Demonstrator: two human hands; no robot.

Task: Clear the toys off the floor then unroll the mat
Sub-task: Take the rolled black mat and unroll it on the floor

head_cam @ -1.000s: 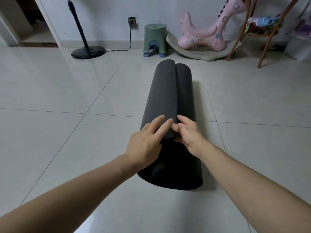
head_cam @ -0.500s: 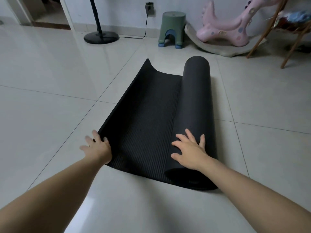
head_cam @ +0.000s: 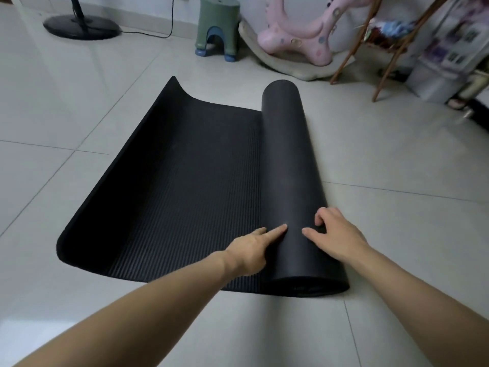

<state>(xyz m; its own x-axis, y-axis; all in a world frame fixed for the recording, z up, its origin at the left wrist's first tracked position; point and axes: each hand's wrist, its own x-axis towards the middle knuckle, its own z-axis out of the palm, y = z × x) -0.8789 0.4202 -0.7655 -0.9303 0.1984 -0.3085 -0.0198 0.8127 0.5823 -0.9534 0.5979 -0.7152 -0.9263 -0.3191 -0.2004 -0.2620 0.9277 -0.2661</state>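
Observation:
A black ribbed mat [head_cam: 185, 186] lies partly unrolled on the pale tiled floor, its flat part spread to the left. The rest of it is a thick roll [head_cam: 291, 165] on the right, running away from me. My left hand [head_cam: 251, 250] rests at the roll's near left side, fingers pointing onto it. Touching the top of the roll near its near end, my right hand [head_cam: 333, 234] has its fingers spread and bent. Neither hand grips anything.
Against the far wall stand a green stool [head_cam: 218, 27], a pink rocking toy [head_cam: 296, 41] on a beige base, a fan base [head_cam: 80, 27] with a cord, and a wooden rack [head_cam: 383, 49] with toys. Bare tiles lie right of the roll.
The mat has unrolled further to the right. My left hand has left the mat's left edge and come over to the roll beside my right hand.

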